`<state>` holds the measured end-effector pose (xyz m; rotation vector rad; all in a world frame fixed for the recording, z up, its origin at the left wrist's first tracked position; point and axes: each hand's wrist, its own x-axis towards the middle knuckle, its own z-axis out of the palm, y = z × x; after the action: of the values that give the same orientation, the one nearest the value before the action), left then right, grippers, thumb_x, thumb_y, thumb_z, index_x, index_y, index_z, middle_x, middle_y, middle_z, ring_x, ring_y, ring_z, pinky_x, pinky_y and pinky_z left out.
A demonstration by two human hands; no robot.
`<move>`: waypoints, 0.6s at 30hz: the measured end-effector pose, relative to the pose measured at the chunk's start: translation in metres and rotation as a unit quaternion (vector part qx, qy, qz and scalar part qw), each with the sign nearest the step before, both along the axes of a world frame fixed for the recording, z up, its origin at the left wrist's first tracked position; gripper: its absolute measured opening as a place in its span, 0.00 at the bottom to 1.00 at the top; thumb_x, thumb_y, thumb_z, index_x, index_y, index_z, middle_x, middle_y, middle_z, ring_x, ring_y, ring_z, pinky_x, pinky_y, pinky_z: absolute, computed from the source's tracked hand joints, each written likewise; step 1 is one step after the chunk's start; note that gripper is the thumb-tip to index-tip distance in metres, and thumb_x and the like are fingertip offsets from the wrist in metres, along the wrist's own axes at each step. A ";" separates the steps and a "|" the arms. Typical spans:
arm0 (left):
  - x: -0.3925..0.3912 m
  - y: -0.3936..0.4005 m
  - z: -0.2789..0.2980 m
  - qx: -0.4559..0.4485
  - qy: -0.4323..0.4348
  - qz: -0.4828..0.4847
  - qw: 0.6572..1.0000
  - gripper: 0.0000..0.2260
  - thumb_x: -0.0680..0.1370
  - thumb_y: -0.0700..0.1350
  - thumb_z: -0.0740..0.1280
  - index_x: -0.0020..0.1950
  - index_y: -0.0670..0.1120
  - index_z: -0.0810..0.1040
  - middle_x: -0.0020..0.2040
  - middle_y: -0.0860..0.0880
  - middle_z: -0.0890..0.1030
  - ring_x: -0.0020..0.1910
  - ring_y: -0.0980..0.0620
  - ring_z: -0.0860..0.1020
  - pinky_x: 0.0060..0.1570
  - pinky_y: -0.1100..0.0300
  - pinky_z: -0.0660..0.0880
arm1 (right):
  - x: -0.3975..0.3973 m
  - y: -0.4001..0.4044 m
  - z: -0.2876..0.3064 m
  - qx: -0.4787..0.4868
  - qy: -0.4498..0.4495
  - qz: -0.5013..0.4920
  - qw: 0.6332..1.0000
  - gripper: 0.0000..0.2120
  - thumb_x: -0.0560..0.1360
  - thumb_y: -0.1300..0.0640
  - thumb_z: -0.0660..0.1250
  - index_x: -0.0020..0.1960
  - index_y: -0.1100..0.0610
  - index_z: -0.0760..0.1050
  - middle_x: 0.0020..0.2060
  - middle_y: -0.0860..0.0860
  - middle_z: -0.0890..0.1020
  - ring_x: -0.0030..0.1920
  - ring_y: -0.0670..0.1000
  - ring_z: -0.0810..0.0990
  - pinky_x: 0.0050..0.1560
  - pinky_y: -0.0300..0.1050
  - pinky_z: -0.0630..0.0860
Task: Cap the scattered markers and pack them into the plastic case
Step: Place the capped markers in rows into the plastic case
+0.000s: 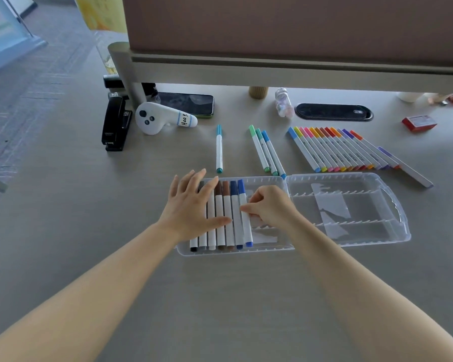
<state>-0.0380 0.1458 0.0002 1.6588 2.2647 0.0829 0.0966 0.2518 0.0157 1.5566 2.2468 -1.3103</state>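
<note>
Currently, on the table [246, 296], the plastic case [351, 241] is lying open while the left hand [191, 205], fingers flat, is steadying packed markers [220, 220] and the right hand [268, 205] is pinching the blue marker [246, 226], seating it; next probably comes fetching the teal marker [219, 150].

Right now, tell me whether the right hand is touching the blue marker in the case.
Touching. The head view shows the right hand with its fingertips pinching the white barrel of the blue marker, the rightmost one in the plastic case, with no gap visible.
</note>
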 end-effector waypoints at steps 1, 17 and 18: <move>0.002 0.002 0.000 0.003 -0.002 -0.002 1.000 0.46 0.63 0.75 0.48 0.75 0.53 0.47 0.76 0.48 0.45 0.75 0.47 0.40 0.72 0.48 0.36 | 0.001 0.002 0.000 0.024 0.001 -0.001 1.000 0.10 0.73 0.52 0.68 0.36 0.55 0.71 0.34 0.51 0.78 0.38 0.50 0.78 0.46 0.45 0.79; 0.019 0.029 -0.013 -0.052 0.055 -0.046 0.996 0.41 0.66 0.75 0.53 0.71 0.64 0.36 0.75 0.46 0.33 0.73 0.41 0.33 0.68 0.42 0.30 | -0.014 0.082 -0.018 0.241 -0.042 -0.131 0.961 0.19 0.75 0.44 0.61 0.57 0.57 0.75 0.61 0.55 0.72 0.62 0.57 0.67 0.61 0.52 0.65; 0.020 0.028 -0.014 -0.049 0.055 -0.045 0.996 0.41 0.65 0.75 0.53 0.71 0.64 0.36 0.75 0.46 0.33 0.73 0.41 0.33 0.67 0.42 0.30 | -0.017 0.083 -0.019 0.245 -0.045 -0.139 0.959 0.18 0.75 0.44 0.62 0.55 0.57 0.75 0.60 0.55 0.73 0.62 0.57 0.68 0.60 0.52 0.65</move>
<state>-0.0181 0.1742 -0.0133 1.7504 2.2291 -0.1435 0.0800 0.3350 -0.0036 2.1046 2.4890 -0.7288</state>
